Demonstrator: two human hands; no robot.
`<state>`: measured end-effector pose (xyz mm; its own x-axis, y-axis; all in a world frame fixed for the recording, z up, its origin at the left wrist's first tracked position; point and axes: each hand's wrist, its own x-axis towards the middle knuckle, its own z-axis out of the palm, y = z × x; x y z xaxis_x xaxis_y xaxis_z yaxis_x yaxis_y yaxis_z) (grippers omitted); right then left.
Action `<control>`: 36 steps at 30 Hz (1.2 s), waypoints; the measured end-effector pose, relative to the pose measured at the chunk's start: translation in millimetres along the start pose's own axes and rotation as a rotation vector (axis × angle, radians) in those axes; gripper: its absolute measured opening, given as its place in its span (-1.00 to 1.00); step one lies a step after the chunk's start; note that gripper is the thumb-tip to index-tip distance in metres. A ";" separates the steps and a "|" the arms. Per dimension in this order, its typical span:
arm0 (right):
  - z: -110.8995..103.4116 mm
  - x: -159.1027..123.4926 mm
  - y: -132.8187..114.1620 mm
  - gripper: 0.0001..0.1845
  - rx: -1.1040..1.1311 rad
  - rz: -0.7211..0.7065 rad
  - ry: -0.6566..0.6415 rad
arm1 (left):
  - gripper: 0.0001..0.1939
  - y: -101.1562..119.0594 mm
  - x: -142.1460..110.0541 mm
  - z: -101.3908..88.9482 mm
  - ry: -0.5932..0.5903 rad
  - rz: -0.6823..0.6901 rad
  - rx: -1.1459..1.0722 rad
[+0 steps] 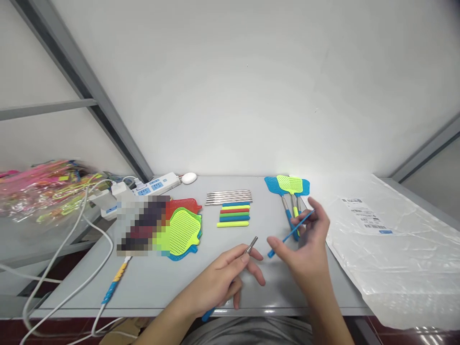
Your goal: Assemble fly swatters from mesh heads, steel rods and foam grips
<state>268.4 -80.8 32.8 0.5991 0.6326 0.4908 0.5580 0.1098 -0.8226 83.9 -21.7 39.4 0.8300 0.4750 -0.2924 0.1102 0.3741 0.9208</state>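
Note:
My left hand (pixel 224 275) is closed around a metal rod (pixel 252 244), whose ribbed tip points up and away from me. A blue handle end (pixel 208 314) sticks out below that hand. Between the thumb and fingers of my right hand (pixel 311 244) is a thin blue fly swatter head (pixel 291 234), seen edge-on. The rod tip and the swatter head are apart. Beyond my right hand lie assembled fly swatters (pixel 290 184) with blue and yellow-green heads. Loose swatter heads (pixel 184 232) in yellow-green, red and blue are piled on the left.
Several metal rods (pixel 229 196) and coloured handles (pixel 234 215) lie in rows mid-table (pixel 247 297). A power strip (pixel 158 184), white mouse (pixel 189 178) and cables (pixel 86 201) sit left. Bubble wrap (pixel 398 268) covers the right side; bagged items (pixel 46 191) stand far left.

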 end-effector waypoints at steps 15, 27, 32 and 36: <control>3.4 19.6 -14.7 -0.19 -0.157 -0.236 -0.041 | -0.56 -2.4 -1.5 -3.7 -0.049 -0.036 0.130; -4.6 21.4 -11.6 -0.31 -0.117 -0.081 -0.065 | -0.51 -4.5 -2.0 -7.4 -0.057 -0.037 0.268; -6.5 20.1 -10.0 -0.36 -0.123 -0.156 -0.092 | -0.58 7.1 -12.8 -3.1 0.035 0.050 0.564; -4.2 16.1 -8.8 -0.37 -0.117 -0.249 -0.095 | -0.65 14.2 -23.8 0.5 0.128 0.182 0.868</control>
<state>275.5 -74.8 49.1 0.3820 0.6667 0.6400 0.7470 0.1849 -0.6386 66.0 -28.1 59.6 0.8136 0.5725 -0.1011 0.4002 -0.4254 0.8117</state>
